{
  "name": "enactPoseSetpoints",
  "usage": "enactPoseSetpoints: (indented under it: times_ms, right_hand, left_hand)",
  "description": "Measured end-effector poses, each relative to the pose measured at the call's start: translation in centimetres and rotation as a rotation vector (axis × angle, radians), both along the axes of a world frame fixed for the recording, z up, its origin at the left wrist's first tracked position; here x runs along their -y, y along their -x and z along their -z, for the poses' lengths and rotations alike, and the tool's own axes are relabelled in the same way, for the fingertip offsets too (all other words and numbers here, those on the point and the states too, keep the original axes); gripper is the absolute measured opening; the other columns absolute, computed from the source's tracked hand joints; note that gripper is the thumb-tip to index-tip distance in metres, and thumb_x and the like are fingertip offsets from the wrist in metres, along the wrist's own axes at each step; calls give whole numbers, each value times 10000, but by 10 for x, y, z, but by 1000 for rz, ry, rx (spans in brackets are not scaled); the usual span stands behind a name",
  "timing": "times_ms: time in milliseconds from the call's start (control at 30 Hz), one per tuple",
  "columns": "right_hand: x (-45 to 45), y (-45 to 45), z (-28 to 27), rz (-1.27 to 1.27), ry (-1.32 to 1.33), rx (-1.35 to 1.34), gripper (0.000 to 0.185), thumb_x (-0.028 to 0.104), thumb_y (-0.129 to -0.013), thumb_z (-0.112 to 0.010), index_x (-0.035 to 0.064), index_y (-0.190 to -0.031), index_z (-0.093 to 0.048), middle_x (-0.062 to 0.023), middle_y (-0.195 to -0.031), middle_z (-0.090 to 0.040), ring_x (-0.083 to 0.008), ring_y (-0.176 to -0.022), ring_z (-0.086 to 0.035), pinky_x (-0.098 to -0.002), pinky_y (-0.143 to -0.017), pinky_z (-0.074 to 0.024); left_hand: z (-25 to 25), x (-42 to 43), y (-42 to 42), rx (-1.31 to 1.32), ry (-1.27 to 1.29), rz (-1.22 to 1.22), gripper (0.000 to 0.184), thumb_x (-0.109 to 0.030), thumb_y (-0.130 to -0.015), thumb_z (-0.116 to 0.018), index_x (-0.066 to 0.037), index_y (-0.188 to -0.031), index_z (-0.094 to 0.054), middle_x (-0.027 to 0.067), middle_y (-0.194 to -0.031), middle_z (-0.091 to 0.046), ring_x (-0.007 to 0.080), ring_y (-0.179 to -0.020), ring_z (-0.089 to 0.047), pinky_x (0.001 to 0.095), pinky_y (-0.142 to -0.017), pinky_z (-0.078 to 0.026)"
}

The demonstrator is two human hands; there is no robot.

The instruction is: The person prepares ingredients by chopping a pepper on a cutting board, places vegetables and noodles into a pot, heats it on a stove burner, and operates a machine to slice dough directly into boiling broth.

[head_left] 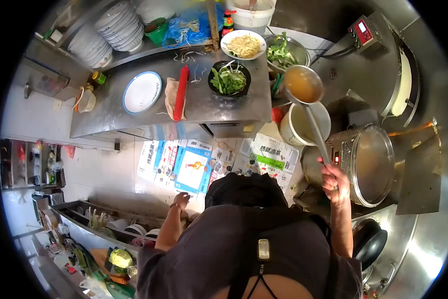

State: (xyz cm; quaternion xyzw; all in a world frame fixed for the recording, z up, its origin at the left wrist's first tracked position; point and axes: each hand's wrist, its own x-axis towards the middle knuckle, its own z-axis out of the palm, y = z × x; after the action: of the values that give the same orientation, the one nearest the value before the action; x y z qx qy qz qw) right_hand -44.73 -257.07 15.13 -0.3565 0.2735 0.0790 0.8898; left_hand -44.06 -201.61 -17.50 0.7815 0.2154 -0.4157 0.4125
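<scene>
My right hand [335, 182] is closed round the long handle of a metal ladle [316, 128]. The ladle's bowl holds brownish-orange liquid [302, 85] and hangs beside the counter, above the near edge of a white bucket [317, 117]. Just right of that hand stands a large round metal pot [374, 164] with cloudy contents. My left hand [181, 200] hangs low over the floor, fingers loosely bent and apart, with nothing visible in it. On the counter, a black bowl [229, 79] contains green leaves and pale strands.
The steel counter [109, 117] carries a blue-rimmed white plate [142, 92], a red roll [181, 92], and a plate of pale shreds [243, 46]. Behind sits a metal bowl of greens [286, 52]. A round griddle [406, 82] is at right; printed cardboard [193, 164] covers the floor.
</scene>
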Motion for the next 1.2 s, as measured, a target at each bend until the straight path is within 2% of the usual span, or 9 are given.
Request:
enactPoseSetpoints:
  times_ms: [300, 533, 633, 767, 833, 867, 967, 1167, 1200]
  right_hand:
    - [-59, -101, -10, -256, 269, -86, 220, 73, -844, -530, -45, -1029, -517, 13, -679, -456, -19, -425, -282, -171, -364, -199]
    - [-82, -134, -19, -288, 505, -60, 65, 50, -785, -545, 31, -837, -512, 4, -648, -438, -43, -425, -340, -197, -372, -242]
    - [-84, -141, -17, -281, 493, -76, 150, 49, -791, -564, -3, -926, -521, 6, -661, -448, -36, -414, -337, -183, -359, -234]
    - [-81, -150, -11, -270, 484, -81, 139, 44, -784, -563, 5, -910, -519, 1, -658, -448, -38, -415, -348, -183, -359, -243]
    - [-80, -150, -8, -263, 529, -81, 123, 41, -781, -560, 6, -892, -520, -7, -655, -451, -41, -414, -354, -184, -360, -247]
    - [-81, -150, -10, -254, 529, -82, 123, 41, -781, -560, 6, -892, -520, -7, -655, -451, -41, -414, -354, -184, -360, -247]
    - [-87, -149, -12, -257, 567, -54, 49, 51, -777, -535, 28, -758, -496, -5, -625, -438, -68, -420, -360, -222, -375, -260]
    - [-90, -147, -7, -265, 680, -66, 40, 50, -769, -533, 33, -771, -497, -19, -623, -438, -76, -408, -373, -236, -361, -280]
    - [-89, -147, -5, -263, 683, -59, 54, 55, -782, -535, 31, -769, -488, -21, -619, -435, -81, -400, -373, -244, -353, -277]
  left_hand:
    - [28, -61, 115, -47, 59, -454, 308, -211, -862, -503, -93, -1147, -519, 93, -966, -614, 193, -780, -591, 320, -617, -470]
    - [79, -48, 155, -90, 193, -425, 275, -230, -884, -432, -129, -1131, -502, 57, -996, -582, 200, -843, -559, 324, -645, -437]
    - [91, -40, 140, -146, 268, -455, 265, -238, -893, -401, -145, -1124, -494, 42, -1010, -568, 203, -869, -545, 325, -657, -423]
    - [146, -65, 109, -317, 728, -678, 257, -249, -905, -361, -166, -1114, -485, 22, -1027, -550, 207, -905, -527, 327, -673, -405]
    - [126, -79, 74, -268, 981, -781, 286, -200, -898, -399, -144, -1164, -488, 41, -977, -584, 218, -768, -588, 300, -523, -406]
    - [104, -65, 55, -182, 544, -724, 252, -144, -884, -441, -119, -1124, -516, 41, -930, -602, 180, -688, -595, 282, -470, -389]
    - [21, -38, 18, -42, 237, -588, 244, -106, -866, -482, -107, -1105, -532, 39, -917, -609, 144, -665, -592, 254, -478, -389]
    - [30, -42, 6, -64, 210, -498, 250, -112, -853, -514, -116, -1102, -535, 35, -907, -595, 143, -665, -587, 279, -497, -410]
    - [51, -53, 11, -123, 405, -589, 259, -111, -853, -515, -109, -1112, -529, 36, -890, -594, 145, -659, -586, 274, -487, -403]
